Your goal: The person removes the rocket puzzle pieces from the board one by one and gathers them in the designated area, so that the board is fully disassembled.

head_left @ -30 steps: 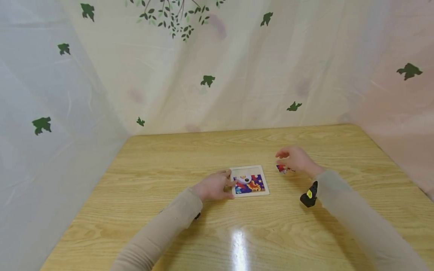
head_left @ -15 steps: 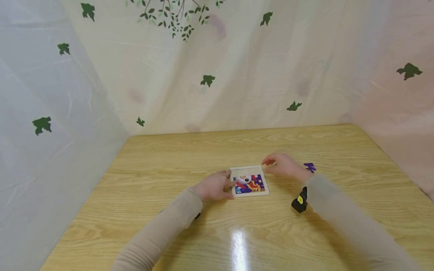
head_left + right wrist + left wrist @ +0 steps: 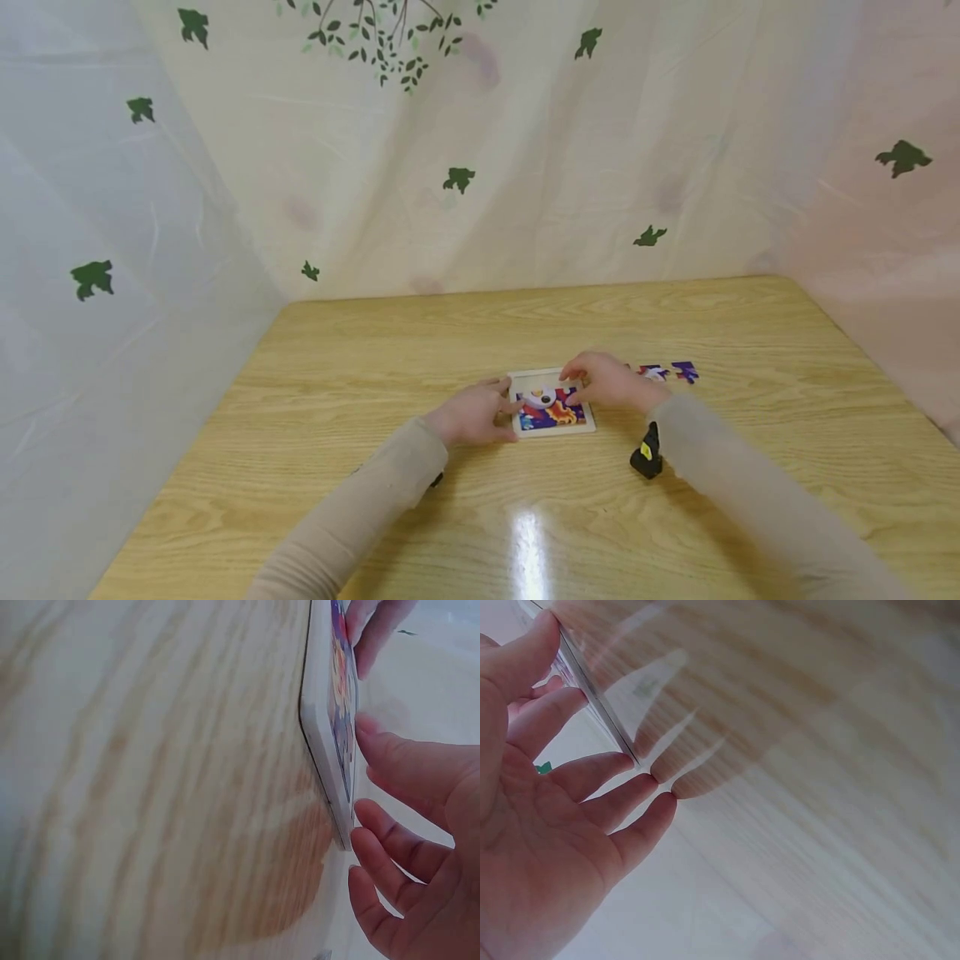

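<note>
A small jigsaw puzzle [image 3: 552,420] in a white frame tray [image 3: 555,432] lies on the wooden table, showing a purple, orange and white picture. Its upper strip is bare. My left hand [image 3: 474,412] rests along the tray's left side, fingers spread; in the left wrist view, the thumb and fingertips [image 3: 622,760] meet the edge. Over the upper right of the tray is my right hand [image 3: 603,382]. In the right wrist view its thumb [image 3: 375,746] touches the puzzle's face and its relaxed fingers [image 3: 371,847] lie by the frame. No piece shows in it.
Loose jigsaw pieces [image 3: 684,372] lie right of the tray, partly behind the right wrist. A pale curtain [image 3: 525,208] with green bird shapes hangs behind the table [image 3: 360,350]. A black wrist camera [image 3: 647,454] sits under the right forearm.
My right hand has moved left from over the loose pieces onto the tray's right part, uncovering pieces behind it. My left hand has stayed at the tray's left side.
</note>
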`<state>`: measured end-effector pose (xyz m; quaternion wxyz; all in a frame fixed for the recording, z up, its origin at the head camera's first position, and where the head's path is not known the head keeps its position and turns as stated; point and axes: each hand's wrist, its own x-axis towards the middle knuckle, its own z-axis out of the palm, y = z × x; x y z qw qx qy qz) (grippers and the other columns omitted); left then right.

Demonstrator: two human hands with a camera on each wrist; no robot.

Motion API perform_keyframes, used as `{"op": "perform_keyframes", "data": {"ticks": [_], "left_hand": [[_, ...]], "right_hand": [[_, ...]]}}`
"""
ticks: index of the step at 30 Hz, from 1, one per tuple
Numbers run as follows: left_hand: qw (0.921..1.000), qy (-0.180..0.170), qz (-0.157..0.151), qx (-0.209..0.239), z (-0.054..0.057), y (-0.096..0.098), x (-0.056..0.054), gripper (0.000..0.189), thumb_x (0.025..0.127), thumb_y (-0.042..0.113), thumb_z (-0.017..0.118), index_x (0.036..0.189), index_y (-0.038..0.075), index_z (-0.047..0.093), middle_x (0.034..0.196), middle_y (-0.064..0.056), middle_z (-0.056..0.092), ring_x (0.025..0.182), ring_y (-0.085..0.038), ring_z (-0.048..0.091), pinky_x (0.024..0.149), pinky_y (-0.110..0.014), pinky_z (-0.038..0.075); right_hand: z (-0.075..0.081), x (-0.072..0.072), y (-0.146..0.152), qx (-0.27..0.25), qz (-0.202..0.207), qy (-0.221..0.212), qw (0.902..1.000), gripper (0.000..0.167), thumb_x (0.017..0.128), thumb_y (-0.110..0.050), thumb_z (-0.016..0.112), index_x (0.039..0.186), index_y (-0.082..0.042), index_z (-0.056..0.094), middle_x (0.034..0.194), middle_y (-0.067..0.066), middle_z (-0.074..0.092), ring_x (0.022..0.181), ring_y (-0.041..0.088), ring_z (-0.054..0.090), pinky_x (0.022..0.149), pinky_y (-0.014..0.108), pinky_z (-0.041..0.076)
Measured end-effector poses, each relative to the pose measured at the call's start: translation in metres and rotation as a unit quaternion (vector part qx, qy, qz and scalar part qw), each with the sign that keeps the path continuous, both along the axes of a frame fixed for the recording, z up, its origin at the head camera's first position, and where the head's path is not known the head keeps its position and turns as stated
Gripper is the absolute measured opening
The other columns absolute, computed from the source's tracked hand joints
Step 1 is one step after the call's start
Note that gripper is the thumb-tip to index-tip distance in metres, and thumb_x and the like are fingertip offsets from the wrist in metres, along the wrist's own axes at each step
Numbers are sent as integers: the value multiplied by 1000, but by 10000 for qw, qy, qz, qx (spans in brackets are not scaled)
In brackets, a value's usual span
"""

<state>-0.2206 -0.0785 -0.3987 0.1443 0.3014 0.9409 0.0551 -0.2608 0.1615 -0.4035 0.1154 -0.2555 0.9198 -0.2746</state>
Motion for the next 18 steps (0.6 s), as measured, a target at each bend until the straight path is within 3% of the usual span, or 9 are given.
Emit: {"op": "perform_keyframes", "data": {"ticks": [11,18], "left_hand": [[9999,44,-129,0,2,0,1,53,88,40,65,134,17,54,151,-20,30,140,-33,31,114,-39,28],[9969,389,-617,-300,3,1,2,59,90,42,62,138,12,49,151,-16,33,140,-30,32,114,-37,28]], "right_hand": [[-1,-1,-3,168,150,-61,9997,24,83,-16,73,104,-6,68,97,6,61,85,19,51,79,36,45],[-1,-3,-5,235,243,-85,9994,19,84,-13,72,102,-8,68,94,4,61,86,18,53,81,37,45]]}}
